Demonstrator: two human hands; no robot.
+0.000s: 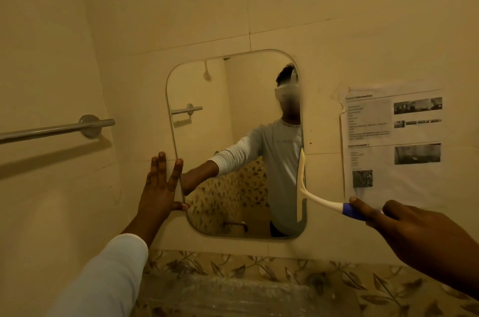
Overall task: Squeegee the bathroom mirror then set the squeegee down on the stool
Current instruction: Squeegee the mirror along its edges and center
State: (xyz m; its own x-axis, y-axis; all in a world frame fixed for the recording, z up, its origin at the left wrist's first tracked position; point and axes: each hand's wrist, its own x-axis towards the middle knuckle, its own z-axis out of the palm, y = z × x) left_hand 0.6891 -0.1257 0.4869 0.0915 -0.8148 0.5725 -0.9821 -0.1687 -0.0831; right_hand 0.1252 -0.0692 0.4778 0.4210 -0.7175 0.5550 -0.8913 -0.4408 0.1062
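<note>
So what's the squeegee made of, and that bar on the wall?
The squeegee looks like smooth white plastic, with a blue, maybe rubbery, handle end. The towel bar seems to be polished metal: it's silvery and catches the light.

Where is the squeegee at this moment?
In the head view, the squeegee is on the right: its blade stands upright against the right edge of the mirror, left of the paper notice, and the right hand grips its blue handle.

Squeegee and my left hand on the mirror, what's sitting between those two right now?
Only bare mirror glass, nothing stuck on it. In the head view the left hand lies flat at its left edge, the squeegee at its right.
</note>
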